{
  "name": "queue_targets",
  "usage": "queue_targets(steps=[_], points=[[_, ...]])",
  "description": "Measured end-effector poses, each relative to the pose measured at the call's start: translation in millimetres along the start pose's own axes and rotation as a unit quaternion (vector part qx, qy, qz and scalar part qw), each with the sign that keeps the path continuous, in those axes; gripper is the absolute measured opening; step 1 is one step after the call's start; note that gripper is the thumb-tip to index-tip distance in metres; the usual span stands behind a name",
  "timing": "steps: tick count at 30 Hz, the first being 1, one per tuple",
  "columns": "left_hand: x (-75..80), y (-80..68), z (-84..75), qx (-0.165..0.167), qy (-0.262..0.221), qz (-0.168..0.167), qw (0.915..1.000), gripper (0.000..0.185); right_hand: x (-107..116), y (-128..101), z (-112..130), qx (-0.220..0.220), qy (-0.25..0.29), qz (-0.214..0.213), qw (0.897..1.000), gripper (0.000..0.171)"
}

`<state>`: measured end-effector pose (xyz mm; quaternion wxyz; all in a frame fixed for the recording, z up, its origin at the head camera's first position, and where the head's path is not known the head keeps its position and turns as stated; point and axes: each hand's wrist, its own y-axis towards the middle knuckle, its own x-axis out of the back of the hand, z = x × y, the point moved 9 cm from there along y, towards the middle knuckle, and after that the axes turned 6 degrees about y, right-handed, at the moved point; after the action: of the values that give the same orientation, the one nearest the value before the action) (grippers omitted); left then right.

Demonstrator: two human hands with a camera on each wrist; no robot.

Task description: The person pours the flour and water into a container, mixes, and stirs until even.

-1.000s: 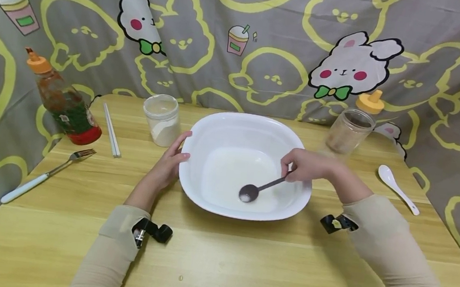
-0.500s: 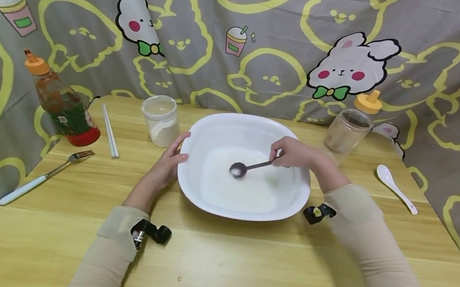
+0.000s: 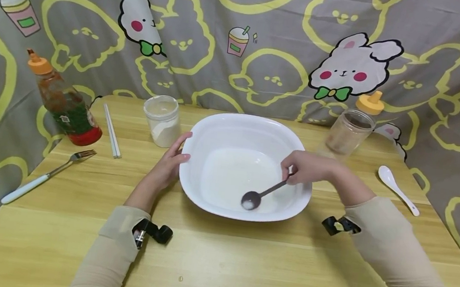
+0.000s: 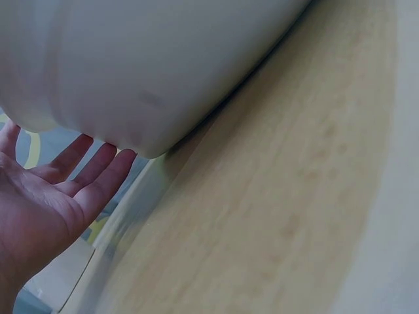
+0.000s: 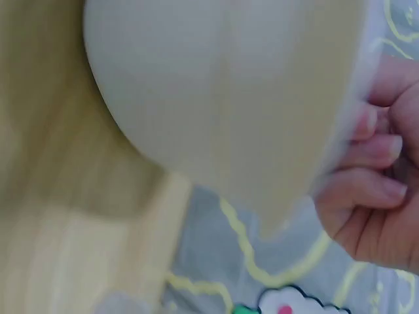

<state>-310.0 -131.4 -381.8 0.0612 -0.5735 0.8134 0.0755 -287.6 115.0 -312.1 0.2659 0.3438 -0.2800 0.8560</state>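
Note:
A large white bowl (image 3: 215,128) stands mid-table with white liquid in its bottom. My right hand (image 3: 307,166) pinches the handle of a dark metal spoon (image 3: 261,194), whose head sits in the liquid near the bowl's front wall. My left hand (image 3: 171,163) rests with straight fingers against the bowl's left outer wall. The left wrist view shows the open palm and fingers (image 4: 91,176) beside the bowl's underside (image 4: 163,72). The blurred right wrist view shows curled fingers (image 5: 370,190) at the bowl's rim (image 5: 229,118).
A sauce bottle (image 3: 63,105), chopsticks (image 3: 111,130), a fork (image 3: 41,175) and a jar of white powder (image 3: 162,120) stand left of the bowl. A jar with an orange lid (image 3: 351,128) and a white ceramic spoon (image 3: 398,188) lie to the right. Patterned cloth hangs behind.
The spoon swept from the bowl's front to its middle-left and back to the front right, my right hand moving with it. My left hand stayed on the bowl.

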Motion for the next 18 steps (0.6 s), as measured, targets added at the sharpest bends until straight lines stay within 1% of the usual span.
queue_targets(steps=[3, 5, 7, 10, 12, 14, 16, 18], points=[[-0.2, -0.8, -0.7, -0.004, -0.004, 0.003, 1.0000, 0.059, 16.8, -7.9, -9.1, -0.034, -0.035, -0.028, 0.998, 0.013], [-0.8, -0.2, -1.1, -0.006, -0.004, 0.004, 1.0000, 0.059, 27.8, -10.0, -14.4, -0.047, -0.055, -0.053, 0.996, 0.013], [-0.9, 0.3, -1.1, -0.008, -0.001, 0.004, 1.0000, 0.059, 36.3, -7.6, -18.4, -0.055, -0.064, -0.079, 0.993, 0.012], [-0.6, 0.6, -0.9, -0.009, 0.002, 0.002, 1.0000, 0.059, 41.2, 4.3, -20.7, -0.051, -0.068, -0.111, 0.990, 0.010], [-0.7, 0.6, -0.7, -0.008, 0.003, 0.001, 1.0000, 0.059, 38.9, 15.2, -20.5, -0.048, -0.050, -0.123, 0.990, 0.009], [-0.8, 0.4, -0.7, -0.007, 0.002, 0.001, 1.0000, 0.058, 32.4, 26.8, -17.1, -0.033, -0.025, -0.123, 0.992, 0.008], [-0.8, 0.5, -0.7, -0.006, 0.002, 0.000, 1.0000, 0.058, 22.9, 36.8, -12.8, -0.018, 0.013, -0.113, 0.993, 0.006], [-1.1, 0.7, -0.9, -0.006, -0.001, 0.000, 1.0000, 0.058, 11.5, 43.5, -7.2, 0.000, 0.052, -0.093, 0.994, 0.005]])
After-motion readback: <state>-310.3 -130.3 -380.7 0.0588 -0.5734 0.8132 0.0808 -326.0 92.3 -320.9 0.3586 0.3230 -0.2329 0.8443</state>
